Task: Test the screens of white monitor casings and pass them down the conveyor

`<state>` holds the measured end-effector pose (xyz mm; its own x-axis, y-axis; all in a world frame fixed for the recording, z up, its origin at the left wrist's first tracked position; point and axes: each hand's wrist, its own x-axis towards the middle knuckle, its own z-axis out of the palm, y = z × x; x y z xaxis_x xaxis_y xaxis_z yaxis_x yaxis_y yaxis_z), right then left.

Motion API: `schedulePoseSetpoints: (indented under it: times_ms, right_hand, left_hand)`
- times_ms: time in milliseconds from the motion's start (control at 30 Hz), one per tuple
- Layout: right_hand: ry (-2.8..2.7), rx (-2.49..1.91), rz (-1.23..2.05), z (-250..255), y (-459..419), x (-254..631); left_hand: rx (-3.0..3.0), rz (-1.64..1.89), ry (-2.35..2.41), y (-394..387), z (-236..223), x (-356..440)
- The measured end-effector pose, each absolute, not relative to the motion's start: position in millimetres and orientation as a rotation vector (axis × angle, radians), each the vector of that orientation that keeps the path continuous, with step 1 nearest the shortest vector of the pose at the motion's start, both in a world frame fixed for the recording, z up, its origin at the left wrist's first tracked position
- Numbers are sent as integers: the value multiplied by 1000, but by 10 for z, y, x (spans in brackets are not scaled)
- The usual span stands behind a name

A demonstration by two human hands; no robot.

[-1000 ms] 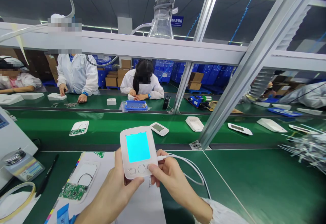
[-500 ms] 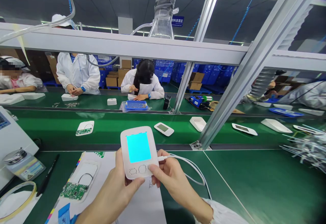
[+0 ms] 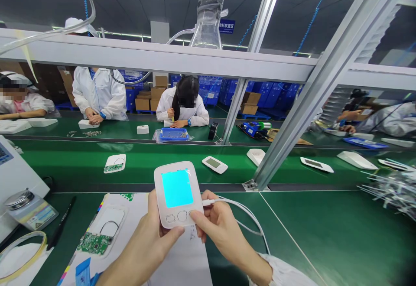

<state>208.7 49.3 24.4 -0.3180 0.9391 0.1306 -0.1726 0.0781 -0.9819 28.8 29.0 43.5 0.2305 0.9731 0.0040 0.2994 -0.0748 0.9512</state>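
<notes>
A white handheld device [image 3: 179,170] with a lit cyan screen and several outlined buttons is held up in front of me, tilted slightly. My left hand [image 3: 156,234] grips its left side and lower edge, thumb along the bottom. My right hand [image 3: 216,223] is closed at its lower right corner, with the thumb on the rightmost button and the fingers partly hidden behind. A white cable [image 3: 251,214] runs to a plug [image 3: 208,202] in the device's right side, by my right index finger. Below lies a white sheet [image 3: 185,260] on the green bench.
On the sheet's left lies an opened white housing with a green circuit board [image 3: 95,243]. A clear metal-capped bottle [image 3: 30,210], a black pen [image 3: 61,223] and a tape roll [image 3: 24,255] are farther left. A metal post [image 3: 292,134] rises beyond; a conveyor [image 3: 81,177] carries white housings. Co-workers sit opposite.
The housings on the conveyor have shifted right. My hands and the device stay nearly still, the screen still lit. A co-worker opposite has raised a hand holding a yellow-handled tool.
</notes>
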Motion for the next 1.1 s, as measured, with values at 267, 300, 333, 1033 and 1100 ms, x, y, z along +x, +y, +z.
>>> schedulePoseSetpoints:
  times_ms: [267,300,333,1033,1100]
  right_hand:
    - [-1384,-839,1449,294,489,2073]
    - [-1395,-838,1459,297,489,2071]
    - [-1405,-837,1468,297,488,2069]
    - [-1384,-795,1393,235,533,2109]
    - [-1395,-804,1389,243,527,2110]
  left_hand:
    - [1567,983,1360,265,489,324]
    - [1562,1008,1392,262,496,333]
    - [1556,1028,1427,259,503,342]
    - [1505,1076,1436,212,590,390]
    - [1501,1068,1437,212,591,392]
